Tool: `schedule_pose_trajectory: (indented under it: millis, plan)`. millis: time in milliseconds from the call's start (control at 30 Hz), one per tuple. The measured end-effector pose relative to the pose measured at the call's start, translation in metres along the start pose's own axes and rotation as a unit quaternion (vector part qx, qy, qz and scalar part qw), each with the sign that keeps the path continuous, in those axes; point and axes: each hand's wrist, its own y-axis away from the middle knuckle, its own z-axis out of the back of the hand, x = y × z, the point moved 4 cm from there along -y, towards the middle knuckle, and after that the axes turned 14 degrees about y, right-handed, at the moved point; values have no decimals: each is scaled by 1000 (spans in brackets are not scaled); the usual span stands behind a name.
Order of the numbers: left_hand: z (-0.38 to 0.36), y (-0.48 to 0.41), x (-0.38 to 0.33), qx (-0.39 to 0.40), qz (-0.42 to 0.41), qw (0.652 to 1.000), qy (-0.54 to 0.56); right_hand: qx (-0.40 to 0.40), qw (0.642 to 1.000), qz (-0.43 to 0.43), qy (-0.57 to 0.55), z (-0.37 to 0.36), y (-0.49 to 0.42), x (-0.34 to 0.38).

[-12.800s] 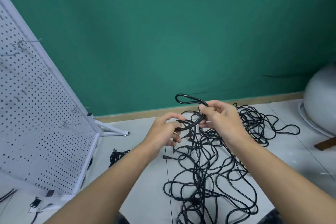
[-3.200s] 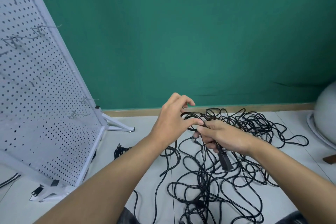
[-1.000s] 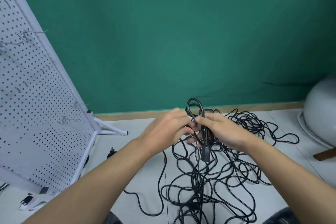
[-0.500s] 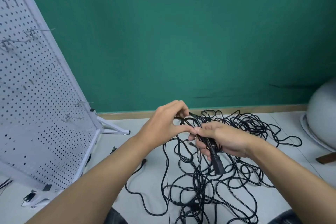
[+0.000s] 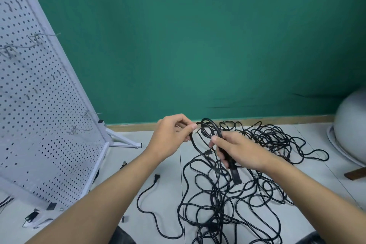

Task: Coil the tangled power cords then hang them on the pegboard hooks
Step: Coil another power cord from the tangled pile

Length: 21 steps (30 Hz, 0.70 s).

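Observation:
A big tangle of black power cords (image 5: 243, 194) lies spread over the pale floor in front of me. My right hand (image 5: 239, 150) grips a small bundle of cord loops, and a black connector (image 5: 236, 175) hangs out below its fingers. My left hand (image 5: 172, 136) pinches a strand of the same cord between thumb and forefinger, just left of the raised loop (image 5: 208, 127). The white pegboard (image 5: 39, 117) leans at the left, with bare wire hooks (image 5: 42, 35) sticking out of it.
A loose plug end (image 5: 156, 177) trails on the floor left of the tangle. The pegboard's white foot (image 5: 126, 140) juts toward the cords. A grey rounded object (image 5: 352, 125) sits at the right edge. A green wall closes the back.
My left hand has drawn a strand a little up and to the left, and a cord loop now stands above my right hand. A plug end has slid further out on the floor.

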Motion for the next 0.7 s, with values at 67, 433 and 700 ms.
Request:
schedule_pose_trajectory:
  millis: [67,433,700]
  plan:
    - [-5,1,-2,-22,9,1000,3,-14,1000,-2,25,-10,-5,-1]
    - [-14,-1,-5,-78,11,997,-8,-26,995,4,91,-16,-12,4]
    - [-16,0,-3,-43,-25,998,-36,28,987,4,157,-11,-13,3]
